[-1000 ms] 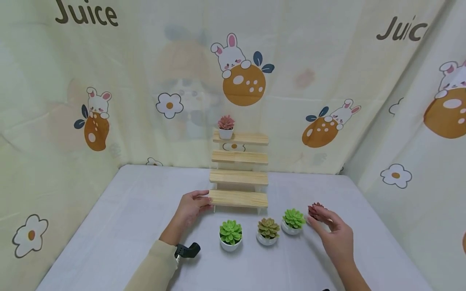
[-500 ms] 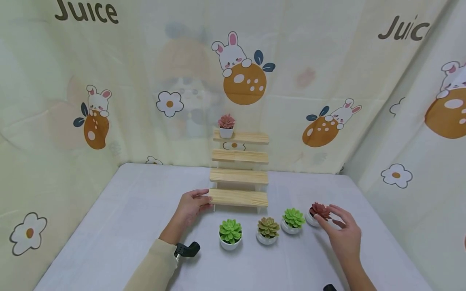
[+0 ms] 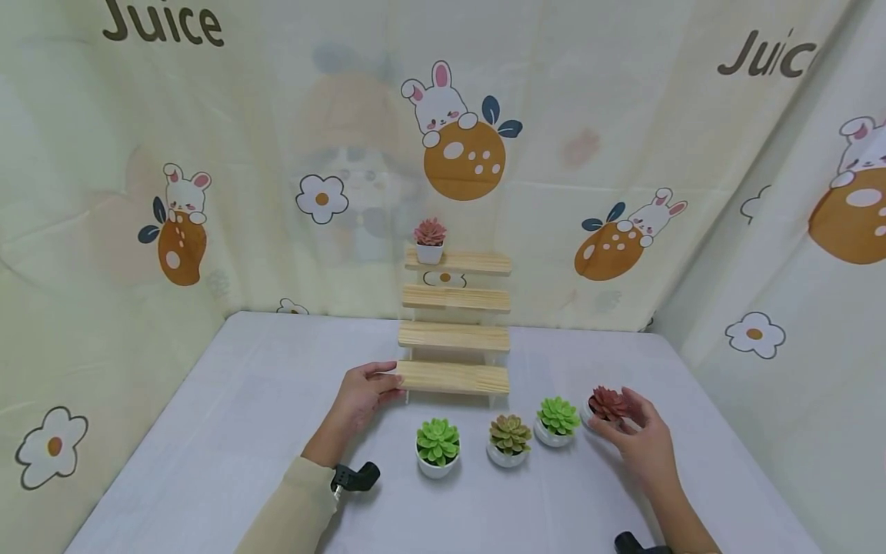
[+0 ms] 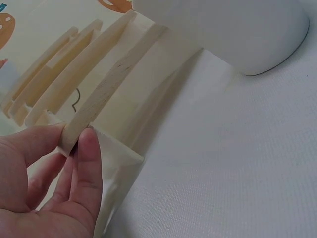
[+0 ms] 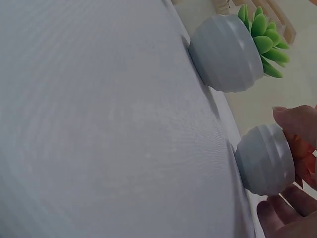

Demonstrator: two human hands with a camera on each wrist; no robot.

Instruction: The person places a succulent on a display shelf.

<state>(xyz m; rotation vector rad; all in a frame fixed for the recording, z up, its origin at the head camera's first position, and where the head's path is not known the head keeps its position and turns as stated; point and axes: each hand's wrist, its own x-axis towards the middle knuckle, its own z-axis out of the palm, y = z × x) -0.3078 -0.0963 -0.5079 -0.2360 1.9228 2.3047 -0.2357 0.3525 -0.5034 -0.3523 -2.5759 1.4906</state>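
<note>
My left hand (image 3: 367, 392) pinches the left end of the lowest board of a wooden step shelf (image 3: 453, 377); the left wrist view shows thumb and fingers (image 4: 89, 158) on the board's edge. On the right, my right hand (image 3: 644, 442) has thumb and fingers curled round a red succulent (image 3: 608, 403) in a white pot (image 5: 265, 161), which stands on the table. Its leaves are partly hidden by the hand in the right wrist view. Beside it stand a green succulent (image 3: 558, 415), an olive-brown one (image 3: 510, 435) and another green one (image 3: 438, 442), all in white pots.
A pink succulent (image 3: 430, 233) in a square white pot stands at the left of the shelf's top board. The white-covered table (image 3: 208, 431) meets a printed curtain (image 3: 277, 131) at the back and sides. Black wrist cameras (image 3: 358, 477) are strapped on.
My right hand first moved right off the red succulent's leaves, uncovering them, then came back slightly left round its pot. The left hand stays at the shelf board. The plants have not visibly moved.
</note>
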